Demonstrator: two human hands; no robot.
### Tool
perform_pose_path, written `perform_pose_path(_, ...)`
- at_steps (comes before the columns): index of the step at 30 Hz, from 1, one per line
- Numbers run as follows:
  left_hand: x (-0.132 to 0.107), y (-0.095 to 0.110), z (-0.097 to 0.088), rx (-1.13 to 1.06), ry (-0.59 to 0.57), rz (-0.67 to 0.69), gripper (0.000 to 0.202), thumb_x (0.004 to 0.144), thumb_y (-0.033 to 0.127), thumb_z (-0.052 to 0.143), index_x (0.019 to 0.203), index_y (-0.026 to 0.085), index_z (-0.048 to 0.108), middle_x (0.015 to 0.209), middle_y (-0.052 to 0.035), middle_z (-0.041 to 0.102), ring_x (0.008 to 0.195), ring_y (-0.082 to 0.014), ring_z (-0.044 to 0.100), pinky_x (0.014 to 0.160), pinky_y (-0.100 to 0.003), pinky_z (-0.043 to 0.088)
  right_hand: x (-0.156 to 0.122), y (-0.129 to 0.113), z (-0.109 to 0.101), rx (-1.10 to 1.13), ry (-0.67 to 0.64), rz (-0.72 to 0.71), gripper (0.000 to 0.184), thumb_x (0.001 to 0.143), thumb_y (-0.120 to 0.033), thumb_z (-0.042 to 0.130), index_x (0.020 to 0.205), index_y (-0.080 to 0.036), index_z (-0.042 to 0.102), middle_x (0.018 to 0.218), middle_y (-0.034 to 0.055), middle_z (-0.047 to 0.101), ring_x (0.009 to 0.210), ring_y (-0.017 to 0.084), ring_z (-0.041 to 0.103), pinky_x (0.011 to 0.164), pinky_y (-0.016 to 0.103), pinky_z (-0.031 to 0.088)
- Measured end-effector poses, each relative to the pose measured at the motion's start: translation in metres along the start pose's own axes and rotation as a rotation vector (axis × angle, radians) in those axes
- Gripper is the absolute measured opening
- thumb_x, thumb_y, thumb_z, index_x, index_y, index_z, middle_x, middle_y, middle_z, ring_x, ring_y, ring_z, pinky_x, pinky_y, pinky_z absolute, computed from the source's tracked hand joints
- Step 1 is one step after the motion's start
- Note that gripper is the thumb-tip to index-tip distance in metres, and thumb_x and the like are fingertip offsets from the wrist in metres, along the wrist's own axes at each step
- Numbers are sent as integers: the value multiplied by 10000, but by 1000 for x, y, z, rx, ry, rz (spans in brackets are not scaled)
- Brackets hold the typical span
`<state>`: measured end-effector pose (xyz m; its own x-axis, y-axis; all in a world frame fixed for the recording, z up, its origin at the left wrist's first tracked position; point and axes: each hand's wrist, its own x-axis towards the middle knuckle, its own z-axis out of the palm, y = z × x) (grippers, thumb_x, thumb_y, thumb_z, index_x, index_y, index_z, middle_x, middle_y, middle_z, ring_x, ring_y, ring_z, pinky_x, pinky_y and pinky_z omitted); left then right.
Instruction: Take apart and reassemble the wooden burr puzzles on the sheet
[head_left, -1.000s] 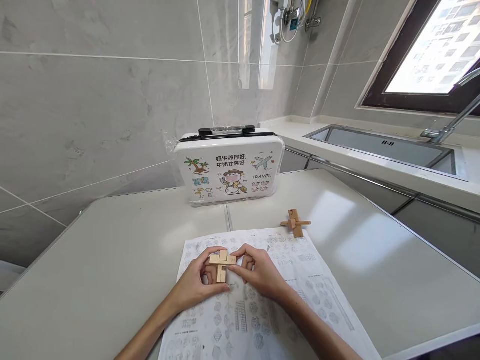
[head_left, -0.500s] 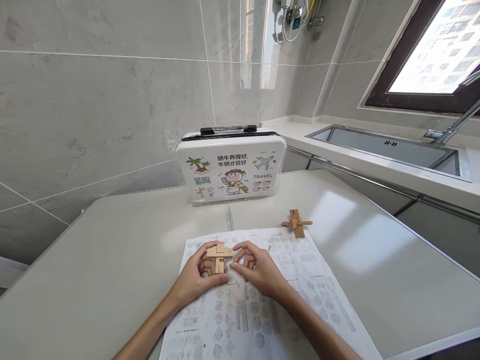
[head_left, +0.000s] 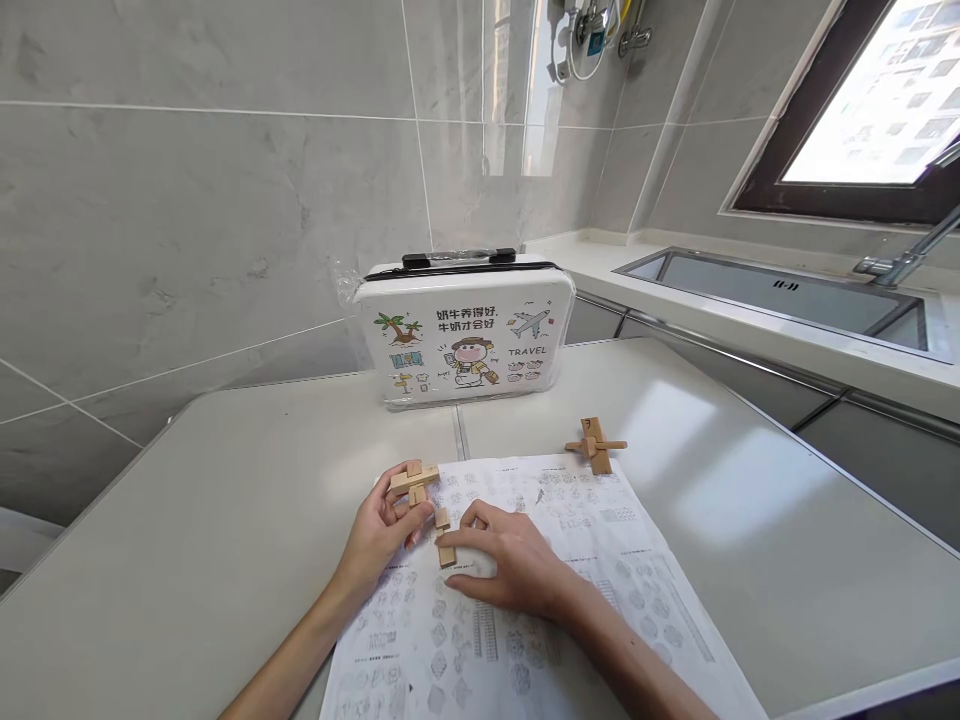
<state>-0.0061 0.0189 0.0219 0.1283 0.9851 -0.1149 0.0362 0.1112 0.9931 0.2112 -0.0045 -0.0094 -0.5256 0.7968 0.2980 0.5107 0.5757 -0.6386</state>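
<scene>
My left hand (head_left: 373, 530) is closed round a group of interlocked wooden puzzle pieces (head_left: 415, 482), which is tilted above the upper left edge of a printed sheet. A separate notched wooden puzzle piece (head_left: 448, 556) is just right of it, over the paper. The index finger of my right hand (head_left: 506, 560) crosses this piece, while the thumb is apart from it below. Whether the piece rests fully on the sheet is hard to see. Farther off, a cross-shaped wooden puzzle (head_left: 596, 445) stands by the sheet's upper right corner.
The printed sheet (head_left: 600, 620), covered in small puzzle diagrams, lies on the white table (head_left: 247, 480). Behind it stands a white cartoon case (head_left: 469, 335) in plastic wrap, near the tiled wall. A sink (head_left: 780, 290) with a faucet is set in the counter at right.
My left hand has moved slightly left and up, tilting the puzzle pieces. A separate piece now shows under my right hand, whose fingers have spread and shifted a little left and down.
</scene>
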Motion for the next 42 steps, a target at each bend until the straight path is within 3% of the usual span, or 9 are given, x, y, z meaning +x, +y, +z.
perform_pose_path(8, -1, 0, 3, 3, -18, 4, 746, 790, 497, 841, 1380, 223, 476, 947, -2, 631, 571, -78, 475, 556, -233, 413, -1, 2, 4, -36, 46, -13, 189, 857, -313, 779, 1030, -292, 706, 1105, 13, 681, 744, 136, 627, 649, 263, 411)
perform_pose_path(14, -1, -1, 4, 14, -30, 4, 765, 788, 473, 849, 1392, 241, 442, 928, 7, 627, 572, -83, 486, 542, -228, 416, 2, 7, 7, -88, 190, 53, 329, 898, -189, 664, 1216, -256, 609, 1096, 59, 676, 980, 222, 659, 697, 295, 474)
perform_pose_path(19, -2, 1, 6, 39, 9, 7, 743, 791, 487, 842, 1379, 257, 451, 1066, -29, 652, 571, -67, 491, 533, -222, 436, 3, 12, 11, -123, 246, 98, 95, 935, -182, 614, 1016, -230, 606, 1023, 61, 663, 930, 227, 637, 690, 316, 473)
perform_pose_path(23, -4, 1, 8, 87, 12, -5, 772, 778, 514, 840, 1395, 258, 453, 952, -5, 655, 560, -87, 502, 528, -228, 438, 2, 13, 10, -101, 248, 104, 59, 990, -212, 572, 1008, -235, 623, 1007, 59, 660, 901, 216, 636, 664, 306, 468)
perform_pose_path(28, -6, -4, 8, 145, -18, 16, 789, 771, 511, 847, 1410, 257, 460, 1045, -41, 691, 697, -139, 604, 668, -274, 510, 3, 10, 4, -31, 244, 109, 123, 1043, -259, 549, 1086, -265, 664, 1026, 54, 687, 957, 219, 656, 766, 313, 504)
perform_pose_path(32, -7, -6, 7, 215, -37, 33, 768, 795, 488, 838, 1422, 250, 463, 884, 5, 660, 678, -141, 578, 679, -273, 487, 3, 8, 2, 7, 245, 110, 159, 1063, -271, 523, 1137, -266, 664, 1029, 58, 700, 941, 221, 663, 777, 317, 506)
perform_pose_path(36, -9, -7, 9, 270, -44, 38, 783, 802, 478, 837, 1437, 237, 448, 678, 81, 496, 607, -128, 481, 639, -254, 433, 3, 6, 2, 36, 262, 88, 234, 1079, -260, 468, 1253, -261, 624, 1053, 71, 695, 941, 221, 666, 777, 320, 505)
perform_pose_path(42, -11, -5, 10, 326, -47, 72, 763, 794, 479, 835, 1422, 235, 476, 685, 72, 497, 628, -131, 453, 644, -255, 432, 3, 6, 2, 61, 294, 98, 158, 1056, -271, 521, 1190, -237, 599, 975, 53, 691, 855, 213, 660, 751, 321, 488)
